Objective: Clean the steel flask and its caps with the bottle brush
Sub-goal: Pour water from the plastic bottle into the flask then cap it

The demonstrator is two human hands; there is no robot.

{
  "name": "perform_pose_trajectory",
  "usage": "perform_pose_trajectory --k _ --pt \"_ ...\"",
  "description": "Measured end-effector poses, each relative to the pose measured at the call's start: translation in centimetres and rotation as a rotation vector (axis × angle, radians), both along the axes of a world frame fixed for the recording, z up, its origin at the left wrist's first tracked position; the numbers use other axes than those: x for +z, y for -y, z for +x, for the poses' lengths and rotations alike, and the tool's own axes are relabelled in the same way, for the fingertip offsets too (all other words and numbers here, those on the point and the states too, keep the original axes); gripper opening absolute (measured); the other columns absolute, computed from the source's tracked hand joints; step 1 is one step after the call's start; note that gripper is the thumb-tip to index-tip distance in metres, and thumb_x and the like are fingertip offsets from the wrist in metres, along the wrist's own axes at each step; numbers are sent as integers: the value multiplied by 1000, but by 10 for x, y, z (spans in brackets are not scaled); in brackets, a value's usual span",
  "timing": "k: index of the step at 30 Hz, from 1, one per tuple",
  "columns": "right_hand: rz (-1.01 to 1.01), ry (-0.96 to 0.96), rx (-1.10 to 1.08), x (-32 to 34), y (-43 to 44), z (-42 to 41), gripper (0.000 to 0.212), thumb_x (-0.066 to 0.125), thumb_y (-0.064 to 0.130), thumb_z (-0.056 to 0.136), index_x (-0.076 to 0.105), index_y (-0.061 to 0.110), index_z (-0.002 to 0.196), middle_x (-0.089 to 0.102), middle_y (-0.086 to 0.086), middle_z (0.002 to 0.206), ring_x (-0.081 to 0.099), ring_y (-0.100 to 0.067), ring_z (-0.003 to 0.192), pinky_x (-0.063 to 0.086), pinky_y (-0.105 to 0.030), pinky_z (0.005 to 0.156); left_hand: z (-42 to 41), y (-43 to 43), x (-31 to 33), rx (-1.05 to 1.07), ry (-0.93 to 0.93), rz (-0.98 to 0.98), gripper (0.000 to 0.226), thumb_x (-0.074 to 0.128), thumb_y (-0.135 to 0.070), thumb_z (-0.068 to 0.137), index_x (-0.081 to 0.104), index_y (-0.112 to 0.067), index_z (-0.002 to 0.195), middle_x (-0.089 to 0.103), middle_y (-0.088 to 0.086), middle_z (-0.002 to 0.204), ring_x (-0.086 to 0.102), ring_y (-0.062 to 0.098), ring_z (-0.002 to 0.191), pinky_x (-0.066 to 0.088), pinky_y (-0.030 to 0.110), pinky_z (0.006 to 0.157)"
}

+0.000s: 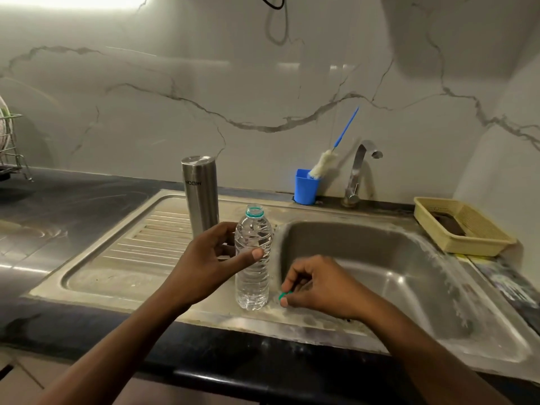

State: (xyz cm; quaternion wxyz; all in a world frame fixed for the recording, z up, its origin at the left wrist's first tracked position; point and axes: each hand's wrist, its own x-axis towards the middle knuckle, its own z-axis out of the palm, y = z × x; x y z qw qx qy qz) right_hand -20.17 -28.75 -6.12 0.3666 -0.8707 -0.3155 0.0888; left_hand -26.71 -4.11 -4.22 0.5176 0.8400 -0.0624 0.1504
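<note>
- Broadly, a white marble-veined wall (204, 83) fills the upper half, and a dark stone counter (58, 206) runs beneath it from nine o'clock to three o'clock.
- Set into the counter is a stainless steel sink (292, 323), its ribbed drainboard (131, 252) at nine o'clock of the deep basin (394, 273).
- The left hand (210, 258) comes in from seven o'clock and grips a clear plastic water bottle (252, 276) about its middle, thumb across the front and fingers curled behind. The bottle stands upright and uncapped on the sink's steel, between drainboard and basin.
- The right hand (315, 285) comes in from five o'clock, at three o'clock of the bottle's base. Its thumb and forefinger pinch a small green screw cap (284, 295), and the other fingers are curled in.
- A tall cylindrical brushed-steel flask (200, 194) stands upright on the drainboard at eleven o'clock of the bottle, behind the left hand's fingers, its steel lid on.
- A pale yellow plastic basket (479, 244) sits at two o'clock of the basin, with something dark inside.
- A wire dish rack (11, 147) shows in part at the far nine o'clock edge.
- A chrome tap (358, 171) rises at twelve o'clock of the basin.
- A blue plastic cup (306, 187) stands just at nine o'clock of the tap.
- A bottle brush with a white fluffy head and thin blue handle (323, 165) rests in the cup, its handle leaning toward one o'clock.
</note>
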Motion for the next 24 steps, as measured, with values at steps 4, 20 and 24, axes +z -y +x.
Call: perform_pose_trajectory --k 4,20,24 --pt "72 -58 -25 -22 -6 -1 22 94 27 72 77 17 80 79 5 80 74 -12 72 60 -34 72 -2 -1 -1 8 -16 -24 49 79 -50 81 65 -36 126 78 -13 114 76 7 104 65 36 90" --pt "206 -25 -86 -2 -36 -12 102 93 61 63 42 42 150 58 24 138 57 5 122 52 -21 101 14 -63 32 159 368 387 25 67 -13 100 73 -23 121 73 -9 123 74 11 101 63 42 92" --pt "349 -41 -104 0 -63 -16 100 89 60 71 36 40 153 56 21 147 56 5 127 45 -15 102 40 -89 43 71 603 1259 60 73 1 80 65 -14 137 59 12 148 57 32 136 54 52 109"
